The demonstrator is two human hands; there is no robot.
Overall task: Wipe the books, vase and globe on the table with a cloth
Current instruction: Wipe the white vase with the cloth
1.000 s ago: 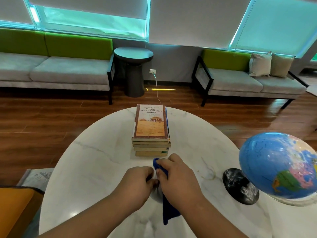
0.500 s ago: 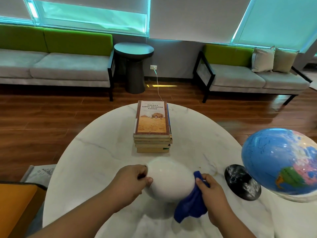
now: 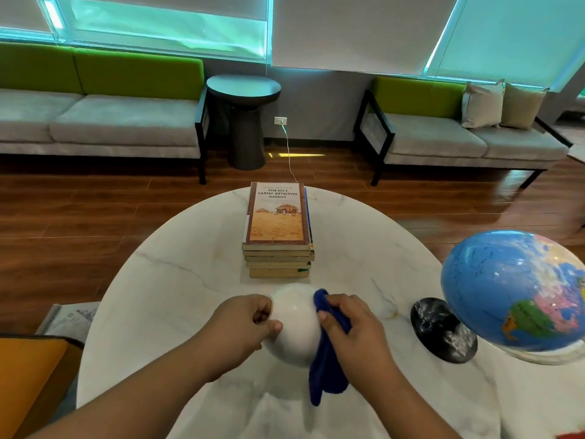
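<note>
My left hand (image 3: 243, 327) grips the white vase (image 3: 294, 324) on the bench (image 3: 177, 296), just in front of the books (image 3: 278, 229); my right hand (image 3: 354, 327) presses the blue cloth (image 3: 327, 369) against its side.

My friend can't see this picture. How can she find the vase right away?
Start at the round white marble table. On the person's side of the stack of books, between the left hand and the right hand, sits the vase. It is the only plain white, egg-shaped thing, unlike the colourful globe, and a blue cloth is pressed against it.
</note>
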